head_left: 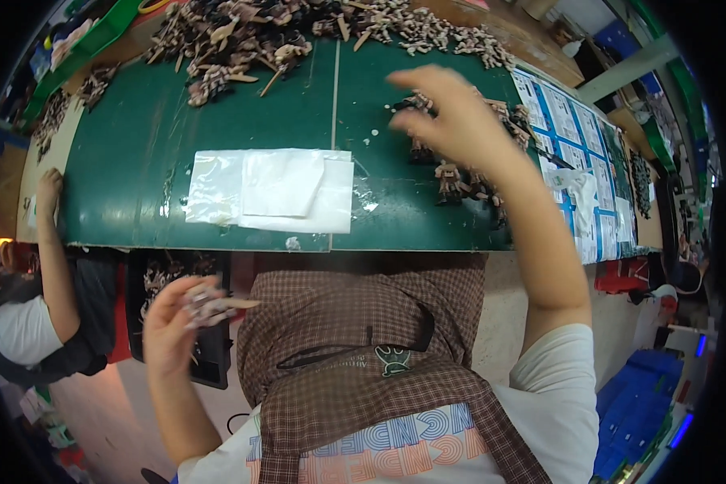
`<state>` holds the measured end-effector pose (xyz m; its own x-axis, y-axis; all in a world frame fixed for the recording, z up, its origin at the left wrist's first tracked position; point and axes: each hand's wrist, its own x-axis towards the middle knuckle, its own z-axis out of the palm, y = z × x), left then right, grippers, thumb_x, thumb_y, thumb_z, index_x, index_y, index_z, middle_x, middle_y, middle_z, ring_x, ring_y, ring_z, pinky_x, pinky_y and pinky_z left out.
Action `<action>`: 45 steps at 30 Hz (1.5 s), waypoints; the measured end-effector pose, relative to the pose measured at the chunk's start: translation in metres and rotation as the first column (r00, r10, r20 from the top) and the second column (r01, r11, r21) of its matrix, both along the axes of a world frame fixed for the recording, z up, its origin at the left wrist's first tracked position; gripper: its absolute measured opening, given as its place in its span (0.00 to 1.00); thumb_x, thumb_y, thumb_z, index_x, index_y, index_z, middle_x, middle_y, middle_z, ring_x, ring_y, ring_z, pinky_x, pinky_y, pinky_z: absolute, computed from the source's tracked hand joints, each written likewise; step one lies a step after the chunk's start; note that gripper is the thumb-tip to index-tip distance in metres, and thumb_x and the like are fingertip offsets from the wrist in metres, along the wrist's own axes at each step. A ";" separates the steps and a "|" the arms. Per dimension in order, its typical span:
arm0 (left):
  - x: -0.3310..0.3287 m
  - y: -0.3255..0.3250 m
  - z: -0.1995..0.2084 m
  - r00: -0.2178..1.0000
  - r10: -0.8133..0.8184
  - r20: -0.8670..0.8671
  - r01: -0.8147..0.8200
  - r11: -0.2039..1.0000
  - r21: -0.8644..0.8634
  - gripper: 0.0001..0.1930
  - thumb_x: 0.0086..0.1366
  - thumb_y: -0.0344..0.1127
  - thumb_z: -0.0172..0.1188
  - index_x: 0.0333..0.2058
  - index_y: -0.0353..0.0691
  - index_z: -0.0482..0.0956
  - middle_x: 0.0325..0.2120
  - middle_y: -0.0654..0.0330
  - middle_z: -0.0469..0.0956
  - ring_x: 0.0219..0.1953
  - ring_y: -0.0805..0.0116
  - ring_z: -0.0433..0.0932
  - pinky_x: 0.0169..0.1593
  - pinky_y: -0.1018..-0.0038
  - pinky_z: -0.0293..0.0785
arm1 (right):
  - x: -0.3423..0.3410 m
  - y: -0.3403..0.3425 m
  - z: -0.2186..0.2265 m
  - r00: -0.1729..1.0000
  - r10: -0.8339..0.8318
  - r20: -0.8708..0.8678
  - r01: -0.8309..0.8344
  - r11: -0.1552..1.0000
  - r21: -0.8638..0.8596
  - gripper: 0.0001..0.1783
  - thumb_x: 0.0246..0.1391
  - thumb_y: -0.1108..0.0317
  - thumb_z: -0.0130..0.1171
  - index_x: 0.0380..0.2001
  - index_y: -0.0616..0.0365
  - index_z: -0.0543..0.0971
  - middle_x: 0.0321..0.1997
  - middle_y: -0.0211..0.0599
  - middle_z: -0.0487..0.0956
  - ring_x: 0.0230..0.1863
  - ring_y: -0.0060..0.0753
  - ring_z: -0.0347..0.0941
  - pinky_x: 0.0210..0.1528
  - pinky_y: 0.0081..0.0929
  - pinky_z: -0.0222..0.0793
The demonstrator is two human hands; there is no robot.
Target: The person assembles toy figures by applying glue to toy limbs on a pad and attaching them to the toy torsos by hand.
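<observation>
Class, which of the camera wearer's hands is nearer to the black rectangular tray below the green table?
Left. The left hand appears over the tray, holding a pale figure; the right hand is farther off, above the right side of the table.

Pinkish figure [205,310] in the left grip [168,324]; dark figures [449,182] around the right grip [452,121].
The pinkish figure, mottled and blurred, is held at the left grip's fingertips, clear of the bench [121,177], with a flat tan strip [242,304] jutting out to the right of that grip. The dark figures, with pinkish-tan parts, cluster on the bench: one shows between the right grip's spread thumb and forefinger, contact unclear; another is just below the thumb; others are partly hidden by the wrist.
</observation>
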<state>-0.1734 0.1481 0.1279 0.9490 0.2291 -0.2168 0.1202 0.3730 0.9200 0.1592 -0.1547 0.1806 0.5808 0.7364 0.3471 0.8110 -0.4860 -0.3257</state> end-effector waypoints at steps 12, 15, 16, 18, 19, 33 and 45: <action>0.038 -0.022 0.039 0.986 0.131 -0.105 -0.040 0.791 0.611 0.10 0.66 0.25 0.53 0.44 0.33 0.79 0.37 0.61 0.80 0.39 0.74 0.77 0.44 0.78 0.73 | 0.189 -0.066 -0.062 0.831 -0.499 0.245 0.555 0.774 -0.306 0.23 0.53 0.67 0.58 0.54 0.40 0.75 0.49 0.44 0.78 0.52 0.50 0.73 0.54 0.43 0.70; 0.100 -0.094 0.042 0.942 -0.315 0.112 0.085 0.549 0.832 0.09 0.59 0.25 0.61 0.39 0.37 0.81 0.34 0.54 0.80 0.37 0.58 0.79 0.44 0.72 0.75 | 0.165 -0.038 -0.051 0.844 -0.409 0.348 0.515 0.800 -0.307 0.19 0.51 0.69 0.58 0.48 0.46 0.77 0.45 0.44 0.77 0.51 0.48 0.73 0.53 0.43 0.70; 0.122 -0.111 0.036 0.888 -0.428 0.166 0.085 0.507 0.858 0.11 0.58 0.27 0.61 0.41 0.38 0.80 0.38 0.52 0.79 0.42 0.55 0.78 0.48 0.68 0.73 | 0.166 -0.036 -0.051 0.852 -0.403 0.335 0.505 0.803 -0.316 0.18 0.51 0.70 0.57 0.47 0.49 0.77 0.44 0.43 0.76 0.50 0.49 0.72 0.52 0.43 0.70; 0.168 -0.144 0.023 0.833 -0.471 0.289 -0.074 0.424 0.903 0.17 0.57 0.24 0.61 0.48 0.36 0.76 0.46 0.52 0.76 0.49 0.54 0.75 0.53 0.64 0.71 | 0.168 -0.034 -0.053 0.861 -0.386 0.331 0.488 0.810 -0.326 0.16 0.50 0.71 0.57 0.45 0.52 0.77 0.42 0.43 0.75 0.50 0.49 0.72 0.52 0.43 0.70; 0.190 -0.160 0.018 0.853 -0.439 0.281 -0.113 0.371 0.922 0.20 0.57 0.25 0.61 0.50 0.36 0.74 0.48 0.51 0.74 0.51 0.53 0.72 0.54 0.63 0.70 | 0.168 -0.038 -0.053 0.890 -0.340 0.303 0.426 0.855 -0.294 0.16 0.49 0.72 0.57 0.44 0.53 0.77 0.43 0.43 0.76 0.50 0.50 0.72 0.52 0.42 0.70; 0.235 -0.180 0.020 0.945 -0.327 -0.018 -0.022 -0.119 0.993 0.21 0.48 0.35 0.69 0.39 0.33 0.73 0.41 0.51 0.71 0.46 0.54 0.71 0.48 0.65 0.73 | 0.164 -0.062 -0.042 0.757 -0.653 0.011 0.639 0.738 -0.218 0.33 0.51 0.42 0.59 0.53 0.55 0.77 0.51 0.47 0.79 0.53 0.47 0.75 0.55 0.39 0.69; 0.092 -0.125 0.024 0.854 -0.513 0.085 0.420 0.777 0.468 0.34 0.51 0.19 0.67 0.56 0.39 0.65 0.56 0.55 0.60 0.56 0.63 0.70 0.54 0.70 0.76 | 0.120 -0.024 -0.019 0.813 -0.582 -0.019 0.575 0.807 -0.133 0.21 0.50 0.50 0.64 0.37 0.57 0.85 0.29 0.39 0.83 0.32 0.33 0.80 0.38 0.30 0.73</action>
